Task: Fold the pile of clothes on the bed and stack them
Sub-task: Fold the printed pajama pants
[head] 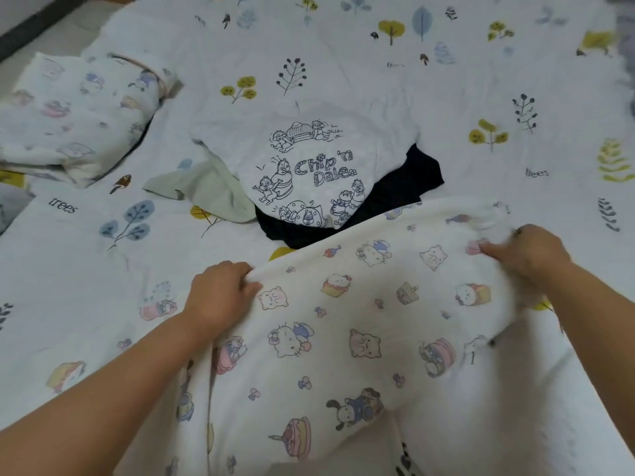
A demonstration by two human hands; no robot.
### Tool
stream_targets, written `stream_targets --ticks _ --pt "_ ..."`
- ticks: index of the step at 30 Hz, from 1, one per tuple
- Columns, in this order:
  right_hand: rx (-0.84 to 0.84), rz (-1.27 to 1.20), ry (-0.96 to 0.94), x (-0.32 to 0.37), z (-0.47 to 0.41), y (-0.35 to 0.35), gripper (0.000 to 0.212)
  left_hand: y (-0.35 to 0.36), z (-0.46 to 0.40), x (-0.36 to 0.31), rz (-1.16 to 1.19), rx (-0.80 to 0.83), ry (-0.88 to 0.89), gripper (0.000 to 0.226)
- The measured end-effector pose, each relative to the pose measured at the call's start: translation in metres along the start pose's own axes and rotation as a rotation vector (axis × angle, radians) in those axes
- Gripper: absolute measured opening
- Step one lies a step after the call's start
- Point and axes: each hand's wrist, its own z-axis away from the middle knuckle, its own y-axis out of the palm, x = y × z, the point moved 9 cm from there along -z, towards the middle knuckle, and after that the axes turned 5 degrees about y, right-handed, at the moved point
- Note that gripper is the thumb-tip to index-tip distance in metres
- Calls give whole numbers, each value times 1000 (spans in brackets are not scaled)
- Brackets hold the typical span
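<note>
The bed (412,80) fills the view, covered in a white sheet printed with trees and leaves. Across its near half lies the cartoon-print garment (343,338), white with small animal and cake figures, spread from the bottom edge of the view up to the pile; both hands hold its far edge, which is lifted slightly off the sheet. At the far left, well apart from the hands, rests a folded garment (75,115) in a similar pale cartoon print. In the middle of the bed, just beyond the lifted edge, sits the unfolded pile: a white Chip 'n Dale shirt (309,166) on top, a dark garment (405,187) showing beneath it on the right and near side, and a pale green garment (202,190) sticking out to the left. The left hand (220,293) grips the left end of the cartoon-print garment's far edge, fingers curled over bunched cloth. The right hand (529,252) grasps the right end of that edge, its thumb pressed on the fabric, though this hand is somewhat blurred.
</note>
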Motion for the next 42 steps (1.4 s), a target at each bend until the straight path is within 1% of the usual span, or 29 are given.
stream_targets --ticks 3,5,8,9,11,13,14,15,18,22,24,26,28,30,31,32,33,34,35,36,37,38,39,40,42 --pt "25 -11 -5 -7 4 -15 60 2 0 -13 111 -2 18 35" --pt "58 -156 -55 -9 10 -19 50 3 -1 -21 175 8 14 37" --pt "98 -363 -136 -9 29 -26 41 -7 -5 -27 208 -62 72 17" --pt "77 -395 -152 -11 35 -32 40 -13 -5 -28 221 -83 89 21" --pt "8 -429 -167 -18 49 -49 43 -24 -2 -31 228 -124 123 28" --pt "-59 -455 -165 -31 65 -67 53 -38 4 -36 223 -165 160 29" --pt "-85 -472 -156 -40 74 -76 56 -45 7 -39 220 -180 179 28" --pt "-98 -494 -138 -50 84 -85 55 -52 10 -42 224 -185 200 28" --pt "-76 -555 -64 -84 115 -108 42 -71 16 -53 290 -147 309 30" --pt "26 -596 74 -140 158 -123 30 -82 15 -80 318 -32 483 51" --pt "58 -587 147 -169 174 -121 29 -78 12 -102 257 11 559 52" --pt "46 -597 226 -198 182 -111 29 -68 13 -126 135 2 634 51" --pt "-1 -520 270 -225 179 -93 33 -49 15 -147 10 -47 686 49" --pt "-91 -376 307 -248 173 -74 41 -25 13 -162 -123 -84 691 44" --pt "-158 -331 331 -258 169 -66 40 -14 11 -169 -185 -97 676 36" --pt "-232 -289 349 -264 169 -60 32 -5 11 -176 -236 -121 661 24" --pt "-313 -237 356 -265 170 -58 24 -2 14 -185 -260 -168 638 17" --pt "-384 -180 354 -261 174 -57 28 -1 20 -194 -245 -222 609 22" --pt "-443 -128 303 -253 175 -55 38 1 31 -204 -194 -259 606 32" --pt "-510 -94 217 -236 180 -54 44 9 45 -216 -153 -262 626 42" --pt "-567 -65 105 -217 185 -48 46 18 63 -231 -148 -253 667 49" --pt "-587 -11 4 -193 191 -40 47 31 81 -242 -159 -232 711 52" --pt "-552 60 -83 -173 193 -26 51 47 94 -249 -181 -184 754 54" --pt "-448 123 -126 -159 189 -6 56 63 102 -250 -219 -132 783 55" --pt "-202 204 -109 -154 175 33 69 90 99 -233 -306 -24 777 59"
